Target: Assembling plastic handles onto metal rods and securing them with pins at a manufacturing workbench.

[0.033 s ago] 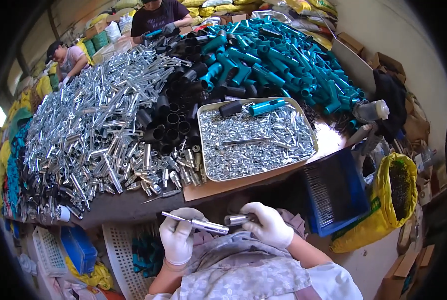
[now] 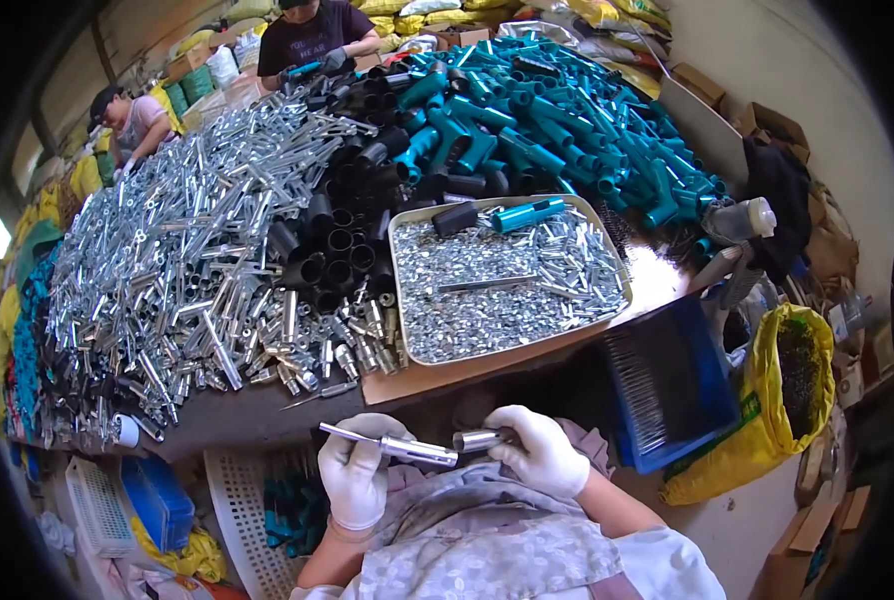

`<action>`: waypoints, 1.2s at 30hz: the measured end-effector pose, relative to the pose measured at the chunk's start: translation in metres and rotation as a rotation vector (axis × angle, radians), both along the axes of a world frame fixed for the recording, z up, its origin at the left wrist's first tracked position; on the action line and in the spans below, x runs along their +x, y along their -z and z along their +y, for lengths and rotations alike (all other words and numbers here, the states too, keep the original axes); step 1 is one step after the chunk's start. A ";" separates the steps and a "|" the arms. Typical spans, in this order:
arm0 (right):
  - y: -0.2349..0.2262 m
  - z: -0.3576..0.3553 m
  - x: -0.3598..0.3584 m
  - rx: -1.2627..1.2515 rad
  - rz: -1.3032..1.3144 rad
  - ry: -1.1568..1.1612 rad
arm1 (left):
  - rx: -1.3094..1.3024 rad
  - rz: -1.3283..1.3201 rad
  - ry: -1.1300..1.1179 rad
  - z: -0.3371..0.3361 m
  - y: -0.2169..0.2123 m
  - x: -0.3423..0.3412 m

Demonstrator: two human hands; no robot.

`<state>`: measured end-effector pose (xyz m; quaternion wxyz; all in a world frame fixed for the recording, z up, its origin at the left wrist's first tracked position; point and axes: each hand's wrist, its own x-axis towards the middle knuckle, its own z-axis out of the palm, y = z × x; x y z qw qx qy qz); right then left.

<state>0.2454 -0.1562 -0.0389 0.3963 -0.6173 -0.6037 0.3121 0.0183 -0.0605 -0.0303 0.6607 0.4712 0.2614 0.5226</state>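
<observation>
Steel rod (image 2: 392, 445) gripped in left hand (image 2: 355, 473) fingers; short tube (image 2: 479, 439) pinched by right hand (image 2: 537, 452) fingers

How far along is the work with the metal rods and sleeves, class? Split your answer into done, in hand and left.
Done: no finished pile can be told apart.
In hand: the left hand holds a silver rod, its tip near a short metal sleeve held by the right hand.
Left: a large heap of silver parts, black tubes, teal handles and a full tray of small pieces.
</observation>
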 end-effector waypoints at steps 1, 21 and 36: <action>0.003 -0.004 0.001 0.022 0.074 -0.008 | 0.033 0.023 0.030 0.002 0.003 0.005; -0.008 0.045 -0.039 -0.190 1.035 -0.257 | 0.392 0.377 0.091 0.030 -0.025 -0.003; -0.062 0.106 -0.024 0.174 0.132 -0.484 | 0.484 0.391 -0.052 0.036 -0.043 -0.019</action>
